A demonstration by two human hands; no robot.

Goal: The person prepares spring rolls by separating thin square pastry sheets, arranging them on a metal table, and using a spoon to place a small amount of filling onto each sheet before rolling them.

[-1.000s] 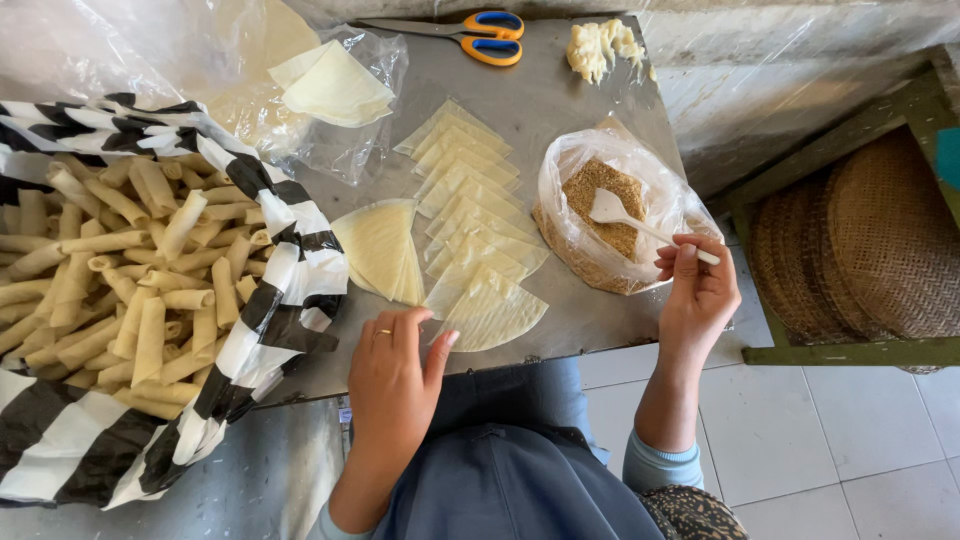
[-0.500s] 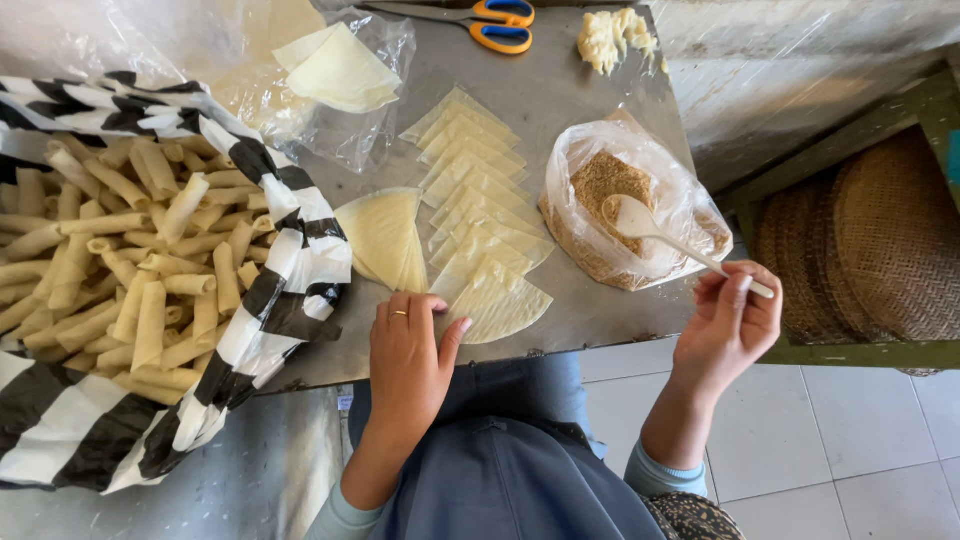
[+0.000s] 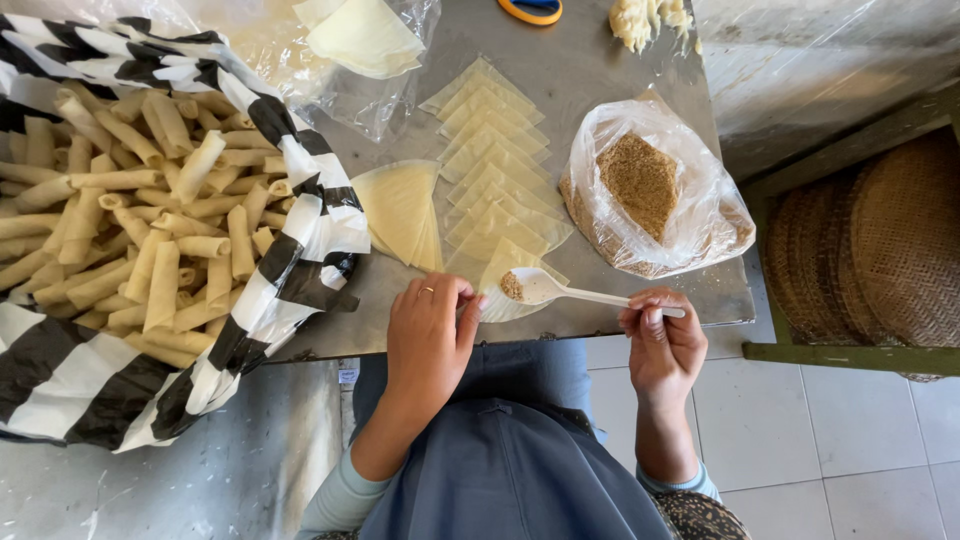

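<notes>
My right hand (image 3: 662, 340) grips the handle of a white plastic spoon (image 3: 560, 290) that carries a little brown crumbly filling over the nearest pale wrapper (image 3: 505, 265). My left hand (image 3: 428, 335), with a ring on one finger, rests at the table's near edge, its fingertips touching that same wrapper. A row of overlapping triangular wrappers (image 3: 490, 160) runs away from me across the grey table (image 3: 590, 70). To the right lies a clear plastic bag of brown filling (image 3: 645, 190), open at the top.
A black-and-white striped bag (image 3: 300, 240) at the left holds many rolled pale pastries (image 3: 130, 230). A stack of wrappers (image 3: 400, 210) lies beside it, more wrappers in clear plastic (image 3: 365, 40) behind. Scissors (image 3: 530, 10) and a pale lump (image 3: 645, 20) sit at the far edge. Woven trays (image 3: 880, 250) stand right.
My right hand has lifted the spoon out of the filling bag and brought it left to the nearest wrapper. My left hand has stayed at that wrapper's edge.
</notes>
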